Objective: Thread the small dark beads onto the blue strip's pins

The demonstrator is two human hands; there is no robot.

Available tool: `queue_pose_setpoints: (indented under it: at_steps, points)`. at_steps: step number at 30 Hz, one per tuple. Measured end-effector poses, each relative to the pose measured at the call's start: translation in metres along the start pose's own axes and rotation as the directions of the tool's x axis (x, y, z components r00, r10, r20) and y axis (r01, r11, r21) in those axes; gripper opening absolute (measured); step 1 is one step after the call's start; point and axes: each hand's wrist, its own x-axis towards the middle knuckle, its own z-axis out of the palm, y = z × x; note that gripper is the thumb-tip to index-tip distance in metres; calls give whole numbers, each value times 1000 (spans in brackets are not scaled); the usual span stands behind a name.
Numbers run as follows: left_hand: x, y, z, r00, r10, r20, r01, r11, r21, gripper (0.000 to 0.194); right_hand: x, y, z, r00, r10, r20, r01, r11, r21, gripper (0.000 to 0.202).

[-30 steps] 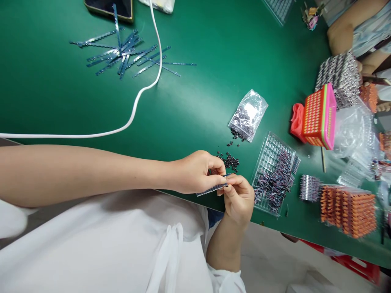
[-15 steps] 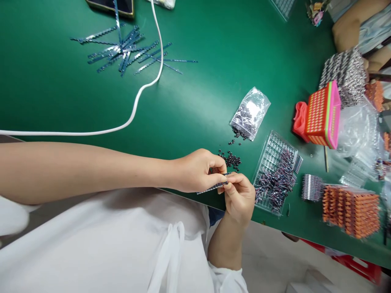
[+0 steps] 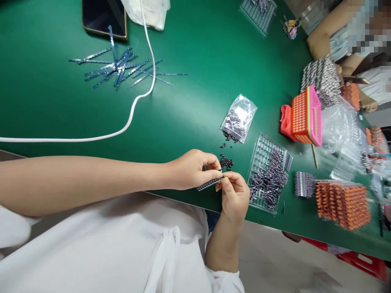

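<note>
My left hand [image 3: 198,169] is closed, thumb and fingers pinching a dark narrow strip [image 3: 210,184] with a row of small segments. The strip points down and left below the thumb. At its upper right end, my right hand [image 3: 235,193] is closed too, its thumb and forefinger pinched at the strip's tip. Whether a small part sits between those fingertips is hidden. Just beyond the fingers lies a little heap of small black ring-like parts [image 3: 226,162]. To the right is a clear tray [image 3: 259,148] heaped with small wired components [image 3: 270,185].
A clear bag [image 3: 241,116] of black parts lies behind the heap. Thin blue strips [image 3: 119,67], a phone [image 3: 104,18] and a white cable [image 3: 131,114] occupy the left. A basket [image 3: 301,116], orange stacked parts [image 3: 342,203] and another person's arm [image 3: 325,34] are on the right.
The view has shifted, so the table things sit further left. More of the strip's flat face shows below my left thumb. Both hands stay together at its end.
</note>
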Motion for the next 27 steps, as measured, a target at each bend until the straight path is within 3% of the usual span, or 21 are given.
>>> queue_pose_setpoints:
  at_steps: [5, 9, 13, 21, 27]
  points:
    - [1, -5, 2, 1000, -4, 9, 5, 995, -98, 21, -1, -1, 1, 986, -133, -101, 131, 991, -25, 10]
    - [3, -8, 1, 999, -33, 11, 34, 992, -125, 22, -2, -2, 1, 980, -150, -128, 144, 988, -59, 11]
    - [2, -6, -1, 1000, 8, 22, -7, 999, -44, 18, -1, -2, 1, 984, -150, -91, 147, 988, -39, 14]
    - [0, -6, -1, 968, 214, 127, -230, 965, 126, 19, 2, -2, -5, 995, -55, 89, 42, 990, 135, 19]
    - [0, -11, 0, 961, 221, 165, -239, 965, 105, 18, -4, -2, -5, 996, -83, 45, 82, 996, 18, 20]
